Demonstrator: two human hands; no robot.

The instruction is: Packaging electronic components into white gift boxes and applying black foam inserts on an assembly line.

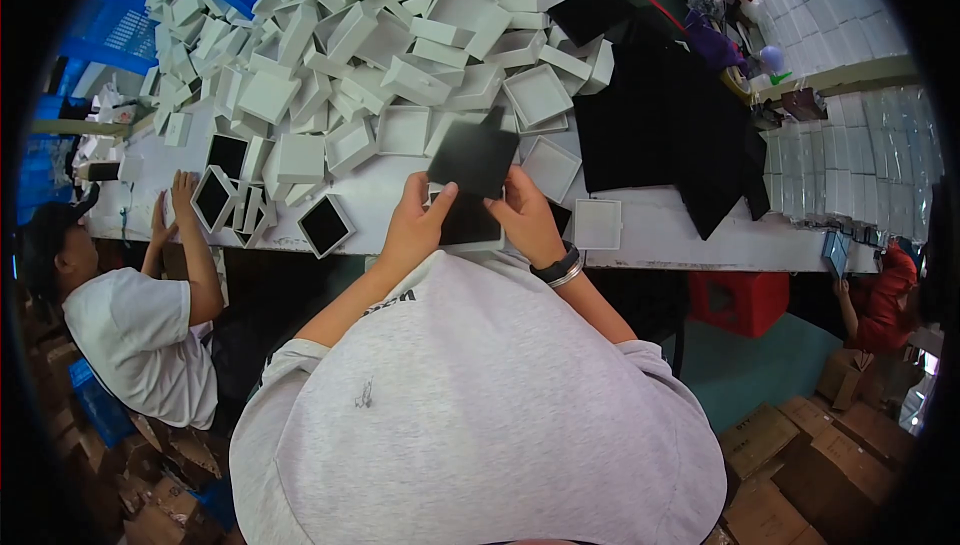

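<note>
Between my two hands, close to the table's front edge, is a thin black rectangular sheet, slightly blurred. My left hand is closed on its left side, thumb on top. My right hand grips its lower right corner between thumb and fingers; a dark band and a bracelet circle that wrist. Just below the sheet sits a shallow white box with a black inside, partly hidden by the sheet and my hands. An open white box lies right of my right hand. Left of my left hand is a black-lined white box.
A large heap of white boxes covers the table's far side. Black sheets lie at the right, before stacks of wrapped white boxes. A co-worker works at the left, another person at far right. A red stool stands below.
</note>
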